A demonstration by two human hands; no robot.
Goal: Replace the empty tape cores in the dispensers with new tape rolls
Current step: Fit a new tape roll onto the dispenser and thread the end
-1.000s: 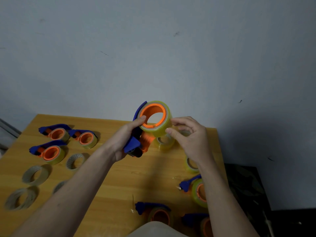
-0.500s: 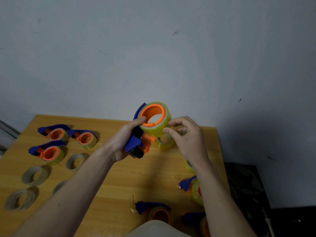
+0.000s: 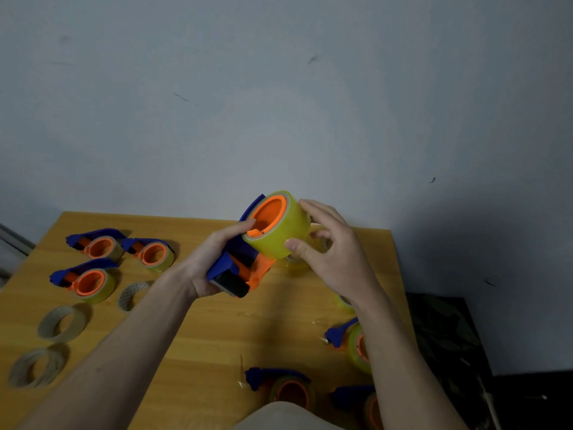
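We hold the new tape roll (image 3: 280, 226) seated on the orange hub of a blue dispenser (image 3: 240, 265), raised above the far middle of the worktop (image 3: 201, 330); our left hand (image 3: 214, 259) has its grip wrapped round the handle to steady it, thumb up at the hub rim. Our right hand (image 3: 328, 252) pinches the roll's outer face, probably seeking the tape's loose end. Left of us lie three loaded dispensers (image 3: 93, 280) and bare cores (image 3: 60, 322), seemingly sorted apart from those waiting near our right arm
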